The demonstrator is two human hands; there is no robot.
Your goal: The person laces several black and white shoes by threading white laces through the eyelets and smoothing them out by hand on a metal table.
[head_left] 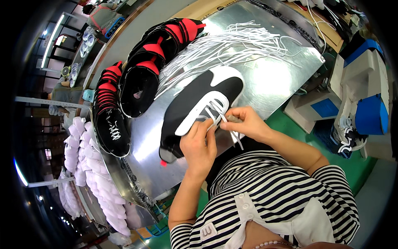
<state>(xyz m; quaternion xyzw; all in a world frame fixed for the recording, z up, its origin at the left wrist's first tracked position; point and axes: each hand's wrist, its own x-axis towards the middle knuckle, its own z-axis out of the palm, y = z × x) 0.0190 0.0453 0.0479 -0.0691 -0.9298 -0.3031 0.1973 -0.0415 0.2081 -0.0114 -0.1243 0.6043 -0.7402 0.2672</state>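
A black and white shoe upper (179, 108) lies on the metal tabletop in front of me, its white toe end pointing away. A white shoelace (236, 140) runs through its eyelets, with a loose end hanging by the near side. My left hand (199, 145) is closed on the white eyelet edge of the upper, thumb and fingers pinched together. Close beside it, my right hand (252, 124) pinches the shoelace near the eyelets. A small brownish object (234, 119) shows between its fingers, too small to name.
Loose white laces (232, 45) lie spread across the far side of the metal table (286, 79). Rows of nested black and red shoe uppers (139, 89) stand at left. Wrapped white bundles (97, 174) are farther left. A beige and blue machine (352, 91) stands at right.
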